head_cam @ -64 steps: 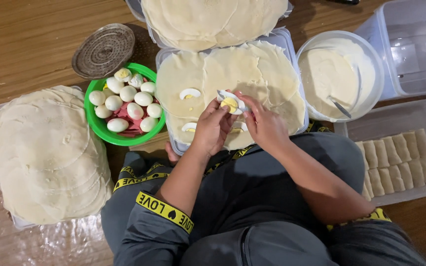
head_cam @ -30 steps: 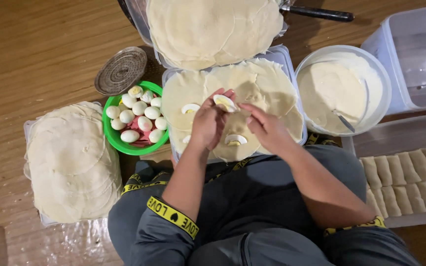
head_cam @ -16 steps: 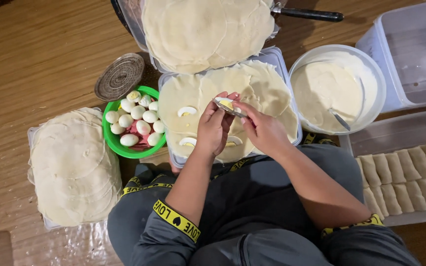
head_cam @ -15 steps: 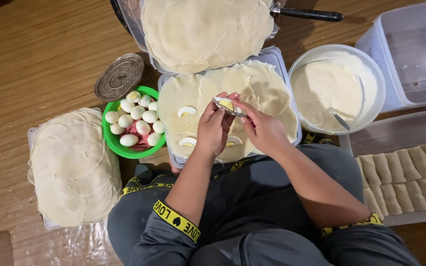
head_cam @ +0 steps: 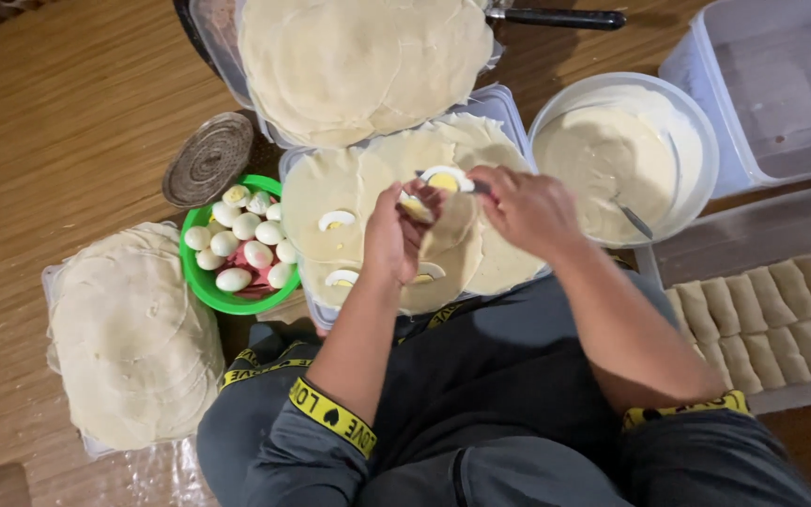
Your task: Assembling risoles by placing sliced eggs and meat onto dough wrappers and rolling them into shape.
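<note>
Left hand (head_cam: 394, 235) raised over the tray of wrappers (head_cam: 481, 103), fingers pinched around a piece of boiled egg (head_cam: 415, 207), yolk showing. Right hand (head_cam: 527, 208) just beside it, fingers closed on a second egg slice (head_cam: 445, 178) that sits at its fingertips, white ring with yellow centre. Both pieces held above the top wrapper (head_cam: 368, 188), between the two hands, not touching it. Three more egg slices already lie on that wrapper: one (head_cam: 336, 220) left of the left hand, one (head_cam: 342, 278) nearer the body, one (head_cam: 429, 272) partly hidden under the wrist. Green bowl (head_cam: 201, 282) of whole peeled eggs (head_cam: 246, 253) touches the tray's left side. White bowl of batter (head_cam: 678, 127) with a spoon (head_cam: 633, 218) sits right of the right hand. Stack of round wrappers (head_cam: 129, 329) far left on the wooden surface (head_cam: 58, 103); folded rolls (head_cam: 772, 314) in rows far right.
</note>
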